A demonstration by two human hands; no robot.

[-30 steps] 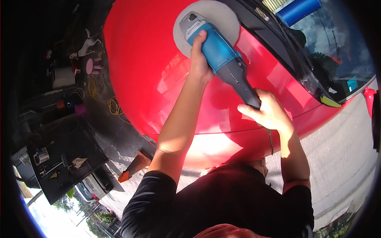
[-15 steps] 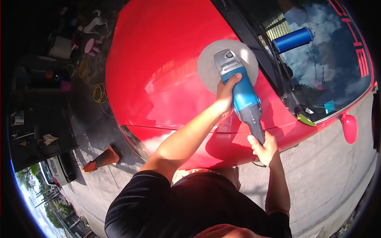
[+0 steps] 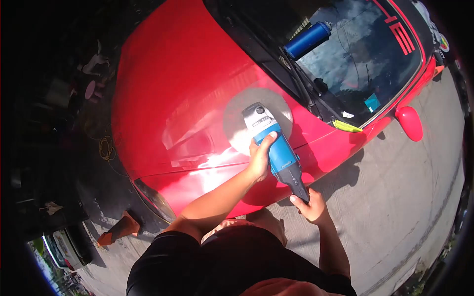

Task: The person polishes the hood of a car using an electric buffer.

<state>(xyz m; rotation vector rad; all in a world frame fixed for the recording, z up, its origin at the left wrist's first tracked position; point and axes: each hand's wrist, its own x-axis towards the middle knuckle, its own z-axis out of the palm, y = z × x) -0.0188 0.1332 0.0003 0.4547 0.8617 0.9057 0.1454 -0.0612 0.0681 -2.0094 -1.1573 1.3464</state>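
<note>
A blue electric polisher with a grey head and dark handle slants across the red car hood. Its round, pale pad appears to lie against the paint near the seam beside the fender, blurred at the rim. My left hand wraps the blue body, thumb on top. Around the end of the dark rear handle, my right hand is closed, thumb on the upper side. Whether a finger presses a trigger is hidden.
On the windshield lies a blue cylinder. A yellow-green cloth sits at the windshield's lower corner, with the side mirror beyond. An orange traffic cone lies tipped on the ground. Yellow cord is coiled past the bumper.
The polisher, with both hands on it, has come away from the windshield base toward me, nearer the fender seam. My view has also turned and shifted.
</note>
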